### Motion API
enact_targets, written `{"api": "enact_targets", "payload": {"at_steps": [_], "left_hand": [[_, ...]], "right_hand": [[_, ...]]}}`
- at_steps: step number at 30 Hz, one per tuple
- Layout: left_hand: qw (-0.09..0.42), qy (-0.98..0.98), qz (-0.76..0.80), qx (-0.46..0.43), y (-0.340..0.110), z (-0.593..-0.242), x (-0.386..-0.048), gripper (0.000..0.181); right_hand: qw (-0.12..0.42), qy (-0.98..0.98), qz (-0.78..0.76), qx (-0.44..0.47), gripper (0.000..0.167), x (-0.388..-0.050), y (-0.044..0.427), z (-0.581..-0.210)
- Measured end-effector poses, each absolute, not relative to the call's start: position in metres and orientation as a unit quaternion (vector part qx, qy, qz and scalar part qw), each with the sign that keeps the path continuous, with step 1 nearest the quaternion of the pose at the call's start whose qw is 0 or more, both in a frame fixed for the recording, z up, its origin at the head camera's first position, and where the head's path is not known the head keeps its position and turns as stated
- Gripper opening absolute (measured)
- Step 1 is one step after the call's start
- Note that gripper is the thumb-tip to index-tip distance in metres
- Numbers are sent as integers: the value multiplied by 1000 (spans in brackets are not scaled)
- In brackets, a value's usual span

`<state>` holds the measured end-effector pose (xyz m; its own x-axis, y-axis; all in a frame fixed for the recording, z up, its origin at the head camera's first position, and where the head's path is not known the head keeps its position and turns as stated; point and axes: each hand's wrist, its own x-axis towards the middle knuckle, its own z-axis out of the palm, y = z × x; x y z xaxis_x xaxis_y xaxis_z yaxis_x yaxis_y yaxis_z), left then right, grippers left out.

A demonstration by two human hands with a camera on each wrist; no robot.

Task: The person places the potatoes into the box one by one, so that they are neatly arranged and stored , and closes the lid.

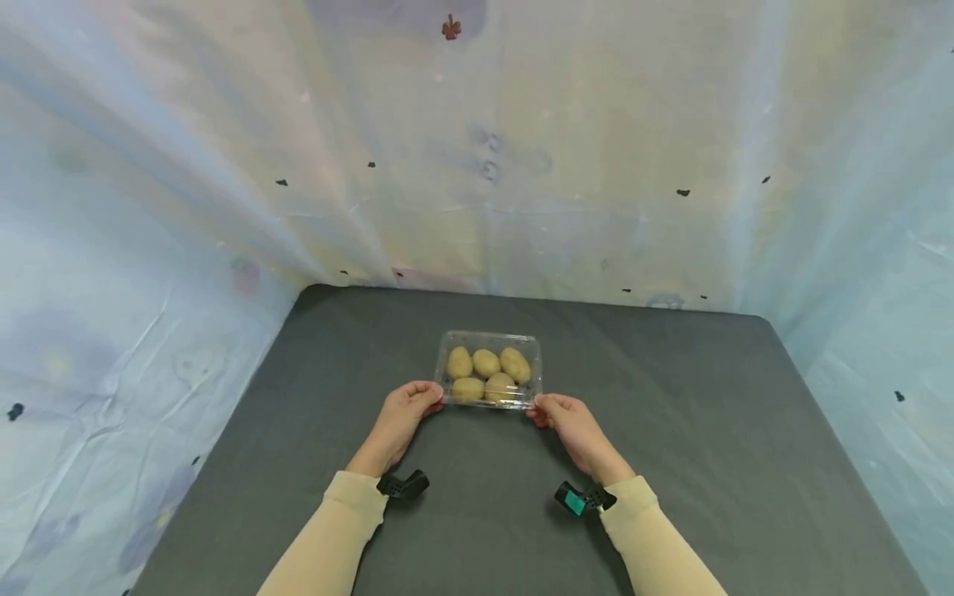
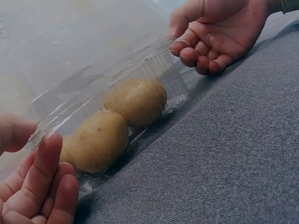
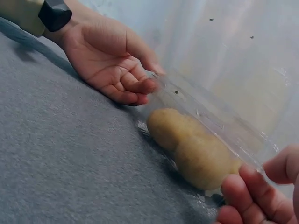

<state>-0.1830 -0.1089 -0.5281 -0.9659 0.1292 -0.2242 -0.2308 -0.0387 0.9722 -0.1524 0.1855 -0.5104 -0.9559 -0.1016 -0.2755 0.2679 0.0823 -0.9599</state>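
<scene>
A clear plastic box (image 1: pixel 488 334) sits on the dark grey cloth with several yellow-brown potatoes (image 1: pixel 486 363) inside. My left hand (image 1: pixel 402 414) pinches the rim at the near left corner between thumb and fingers. At the near right corner, my right hand (image 1: pixel 574 426) pinches the same rim. In the left wrist view, the left hand (image 2: pixel 37 186) and the right hand (image 2: pixel 224 32) are at the two ends of the box's near edge, potatoes (image 2: pixel 138 102) showing through its wall. Whether the lid is fastened I cannot tell from the transparent plastic.
The grey cloth (image 1: pixel 708 430) covers a wide table around the box. Pale, patterned plastic sheeting (image 1: pixel 581 165) hangs behind the table and along both sides. Each wrist wears a black band, the left band (image 1: pixel 403 484) and the right band (image 1: pixel 585 498).
</scene>
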Motion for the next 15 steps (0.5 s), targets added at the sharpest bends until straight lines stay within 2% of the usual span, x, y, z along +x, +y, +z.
{"api": "enact_targets", "payload": {"at_steps": [15], "left_hand": [[107, 696, 709, -39, -106, -528, -181, 32]], "right_hand": [[113, 724, -676, 78, 27, -148, 179, -511]]}}
